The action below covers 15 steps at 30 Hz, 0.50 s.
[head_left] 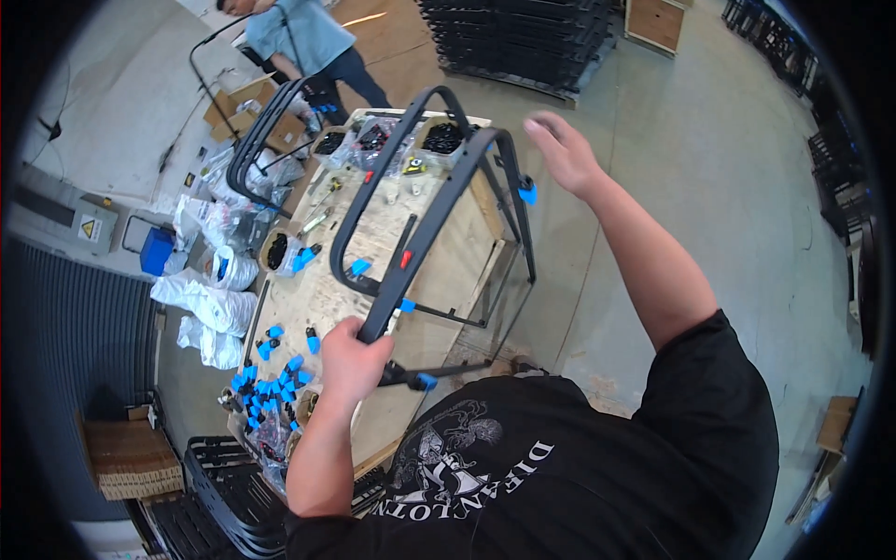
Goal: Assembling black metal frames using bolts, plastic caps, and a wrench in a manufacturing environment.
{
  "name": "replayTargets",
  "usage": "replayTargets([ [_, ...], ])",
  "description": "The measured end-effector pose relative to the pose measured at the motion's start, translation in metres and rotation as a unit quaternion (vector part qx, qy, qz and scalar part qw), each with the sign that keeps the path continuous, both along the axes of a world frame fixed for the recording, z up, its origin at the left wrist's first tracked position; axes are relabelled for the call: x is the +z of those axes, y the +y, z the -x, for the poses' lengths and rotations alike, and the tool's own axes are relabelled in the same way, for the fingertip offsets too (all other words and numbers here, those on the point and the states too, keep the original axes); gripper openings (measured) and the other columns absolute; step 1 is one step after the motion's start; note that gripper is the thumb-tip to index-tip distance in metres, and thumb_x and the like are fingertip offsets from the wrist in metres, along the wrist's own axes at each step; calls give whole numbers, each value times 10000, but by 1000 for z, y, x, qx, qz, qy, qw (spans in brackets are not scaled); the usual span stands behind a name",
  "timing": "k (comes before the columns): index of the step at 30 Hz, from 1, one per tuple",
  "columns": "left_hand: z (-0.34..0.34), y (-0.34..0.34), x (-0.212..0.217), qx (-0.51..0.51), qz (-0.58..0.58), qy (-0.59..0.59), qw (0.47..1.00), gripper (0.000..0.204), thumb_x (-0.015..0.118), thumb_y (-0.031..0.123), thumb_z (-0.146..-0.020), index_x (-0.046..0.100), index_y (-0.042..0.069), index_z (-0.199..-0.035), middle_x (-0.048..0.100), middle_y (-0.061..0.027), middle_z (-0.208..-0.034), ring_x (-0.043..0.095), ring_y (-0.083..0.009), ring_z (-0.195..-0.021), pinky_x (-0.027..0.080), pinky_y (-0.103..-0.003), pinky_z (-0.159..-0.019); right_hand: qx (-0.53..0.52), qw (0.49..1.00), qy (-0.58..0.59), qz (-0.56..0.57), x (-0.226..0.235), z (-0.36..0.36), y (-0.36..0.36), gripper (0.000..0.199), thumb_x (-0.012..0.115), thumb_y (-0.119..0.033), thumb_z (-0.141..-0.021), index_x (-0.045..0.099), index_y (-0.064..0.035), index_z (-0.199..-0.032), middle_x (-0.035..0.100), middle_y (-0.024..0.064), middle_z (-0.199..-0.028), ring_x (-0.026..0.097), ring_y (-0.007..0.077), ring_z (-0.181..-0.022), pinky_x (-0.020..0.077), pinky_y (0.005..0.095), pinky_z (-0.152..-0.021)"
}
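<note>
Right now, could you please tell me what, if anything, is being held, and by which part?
The left hand grips the black tubular frame at its near corner; the right hand shows nothing held.

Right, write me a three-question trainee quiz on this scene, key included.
1. True or false: the left hand grips the black, round-cornered metal frame.
2. Where on the pale wooden tabletop is the main heap of small blue plastic fittings? A far end; B right edge; C near-left corner.
3. Fill in, "touching" or "apart from": the right hand is ___ the frame.

Key: 1 true; 2 C; 3 apart from.
</note>
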State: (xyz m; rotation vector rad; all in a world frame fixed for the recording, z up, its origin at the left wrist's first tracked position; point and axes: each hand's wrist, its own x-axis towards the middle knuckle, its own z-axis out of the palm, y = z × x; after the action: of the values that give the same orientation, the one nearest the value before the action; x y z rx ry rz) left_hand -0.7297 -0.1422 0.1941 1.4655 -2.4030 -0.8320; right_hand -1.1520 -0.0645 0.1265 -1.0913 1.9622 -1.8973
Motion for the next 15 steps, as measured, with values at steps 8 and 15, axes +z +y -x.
replayTargets([
  [8,92,-42,-57,15,-3,104,994,288,724,191,-731,691,-62,-866,688,-129,-701,650,-188,-617,513,-340,-608,-154,833,-175,-501,-257,-12,341,543,659,-436,-923,660,25,-1212,698,250,-1160,666,376,-1108,528,442,-929],
  [15,75,-95,-64,44,30,97,994,294,733,200,-750,694,-49,-900,683,-114,-718,647,-194,-645,520,-351,-649,162,541,-64,-823,-390,-122,605,280,617,-234,-873,760,-20,-983,742,187,-1071,733,321,-982,574,427,-839],
])
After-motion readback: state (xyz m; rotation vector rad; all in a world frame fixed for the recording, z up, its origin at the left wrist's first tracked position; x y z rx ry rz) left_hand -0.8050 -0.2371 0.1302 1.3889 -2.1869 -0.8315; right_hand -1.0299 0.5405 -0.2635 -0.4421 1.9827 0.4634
